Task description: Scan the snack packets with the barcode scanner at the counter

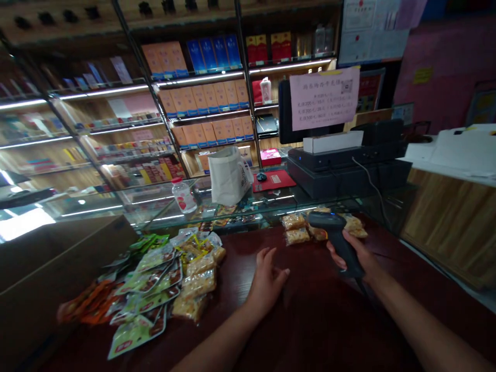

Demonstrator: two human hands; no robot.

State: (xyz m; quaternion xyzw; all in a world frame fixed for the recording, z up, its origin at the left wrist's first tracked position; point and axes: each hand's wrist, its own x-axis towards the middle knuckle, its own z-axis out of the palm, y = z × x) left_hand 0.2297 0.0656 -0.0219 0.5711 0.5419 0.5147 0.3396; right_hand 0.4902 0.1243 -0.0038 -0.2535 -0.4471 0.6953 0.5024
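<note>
My right hand (358,256) is wrapped round the handle of a black barcode scanner (329,221), its head pointing left above several clear-wrapped snack packets (297,236) on the dark red table. Nothing is in my left hand (267,279), which hovers over the table with its fingers apart and slightly curled. To its left lies a row of wrapped golden snack packets (198,281). Beside that row, green and brown snack pouches (149,289) overlap in a pile. Orange packets (95,305) lie at the pile's left side. The scanner partly hides the packets behind it.
A cardboard box (70,248) stands at the left. On the glass counter (166,222) are a red-capped bottle (184,196), a white bag (228,178) and a mouse (261,176) on a red mat. A register with a monitor (284,113) stands at the right, before stocked shelves.
</note>
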